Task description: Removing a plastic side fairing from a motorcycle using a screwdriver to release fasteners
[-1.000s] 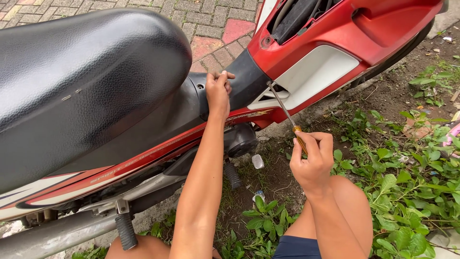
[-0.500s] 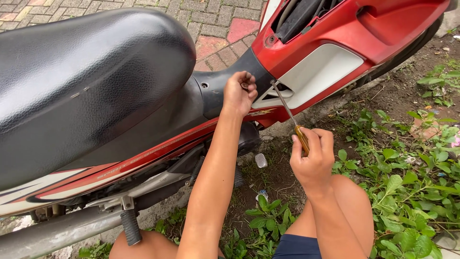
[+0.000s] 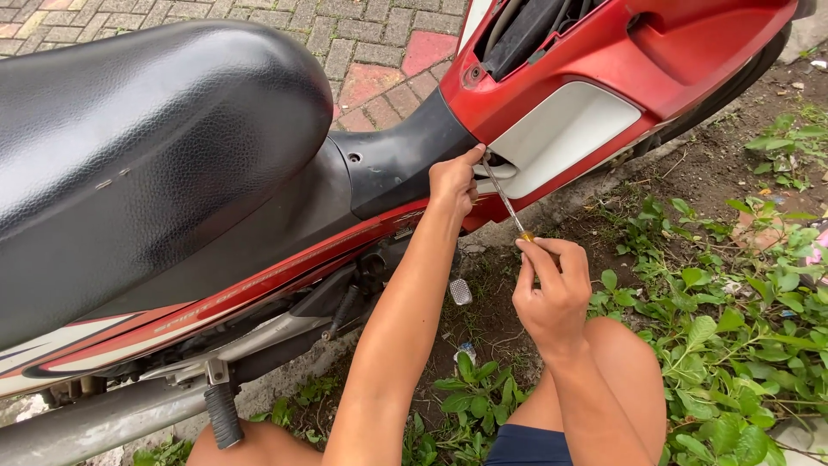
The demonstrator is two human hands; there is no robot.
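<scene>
Screwdriver (image 3: 507, 201) pinched in right hand (image 3: 552, 293) fingers, tip set at red side panel (image 3: 604, 78), left hand (image 3: 453, 181) fingers curled beside the tip; panel not yet off.

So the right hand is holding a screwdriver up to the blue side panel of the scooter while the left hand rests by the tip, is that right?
Not quite: the side panel is red with a white inset, not blue. The head view shows it. The rest holds: the right hand holds the screwdriver up to the panel, and the left hand rests by its tip.
</scene>
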